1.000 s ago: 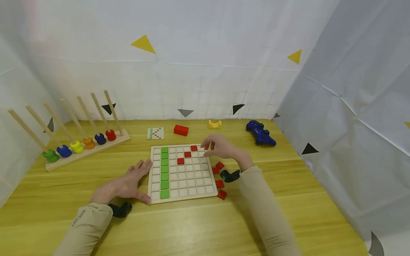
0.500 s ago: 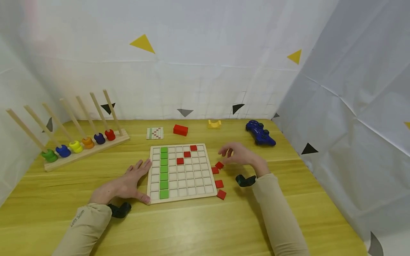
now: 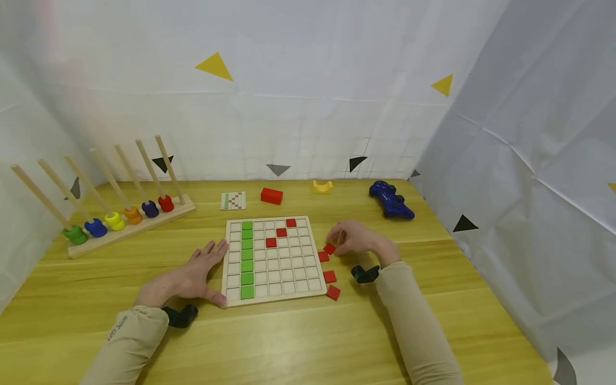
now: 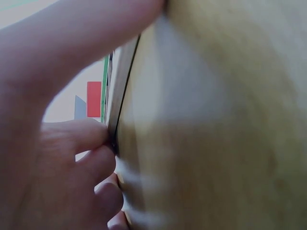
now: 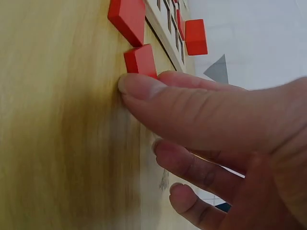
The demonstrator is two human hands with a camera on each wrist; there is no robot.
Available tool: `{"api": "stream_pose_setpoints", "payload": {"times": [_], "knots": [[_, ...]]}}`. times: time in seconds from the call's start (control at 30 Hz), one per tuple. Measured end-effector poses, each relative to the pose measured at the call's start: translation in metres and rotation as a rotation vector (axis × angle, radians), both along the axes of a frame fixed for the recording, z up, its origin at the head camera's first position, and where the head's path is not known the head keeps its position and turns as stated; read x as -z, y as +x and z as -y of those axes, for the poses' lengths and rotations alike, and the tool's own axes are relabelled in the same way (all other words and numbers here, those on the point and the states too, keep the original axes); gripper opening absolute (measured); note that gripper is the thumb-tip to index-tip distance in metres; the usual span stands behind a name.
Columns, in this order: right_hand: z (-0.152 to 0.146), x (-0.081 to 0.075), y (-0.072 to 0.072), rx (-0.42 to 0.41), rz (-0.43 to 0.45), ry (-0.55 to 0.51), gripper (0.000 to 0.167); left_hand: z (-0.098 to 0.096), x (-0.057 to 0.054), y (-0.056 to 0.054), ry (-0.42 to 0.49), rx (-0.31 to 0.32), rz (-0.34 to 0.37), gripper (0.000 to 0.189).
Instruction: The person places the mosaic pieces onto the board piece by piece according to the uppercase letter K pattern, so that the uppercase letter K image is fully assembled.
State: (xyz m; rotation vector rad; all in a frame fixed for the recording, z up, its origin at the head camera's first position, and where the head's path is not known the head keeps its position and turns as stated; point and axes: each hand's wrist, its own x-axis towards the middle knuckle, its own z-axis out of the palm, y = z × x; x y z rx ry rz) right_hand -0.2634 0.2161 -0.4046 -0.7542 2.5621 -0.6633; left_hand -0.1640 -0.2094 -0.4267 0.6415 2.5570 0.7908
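Note:
A wooden grid board (image 3: 267, 262) lies mid-table, with a column of green tiles (image 3: 247, 266) and three red tiles set diagonally in its squares. My left hand (image 3: 194, 275) rests at the board's left edge, fingers and thumb spread; the left wrist view shows them against the board's side. Beyond the right edge, my right hand (image 3: 355, 238) pinches a loose red tile (image 5: 141, 61) between thumb and index finger, the other fingers loosely bent. A second red tile (image 5: 127, 19) lies close to it. Two more loose red tiles (image 3: 329, 276) lie nearer the front.
At the left stands a wooden peg rack (image 3: 130, 229) with coloured beads. Along the back are a small pattern card (image 3: 233, 200), a red block (image 3: 271, 196), a yellow arch block (image 3: 322, 187) and a blue game controller (image 3: 391, 200). White sheeting (image 3: 308, 128) hangs behind the table.
My right hand has left the board's upper right corner, moved right, then come down to the loose red tile and taken it between thumb and finger. The left hand stays put.

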Motion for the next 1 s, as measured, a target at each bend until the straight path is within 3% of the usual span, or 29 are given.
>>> {"api": "stream_pose_setpoints", "payload": {"times": [0.37, 1.0], "knots": [[-0.0013, 0.0020, -0.0006, 0.045, 0.001, 0.013, 0.017, -0.0004, -0.0003, 0.0017, -0.001, 0.000, -0.007, 0.135], [-0.0017, 0.0042, 0.0002, 0.036, -0.028, 0.029, 0.015, -0.0001, -0.0004, 0.0011, 0.008, 0.002, -0.008, 0.135]]}}
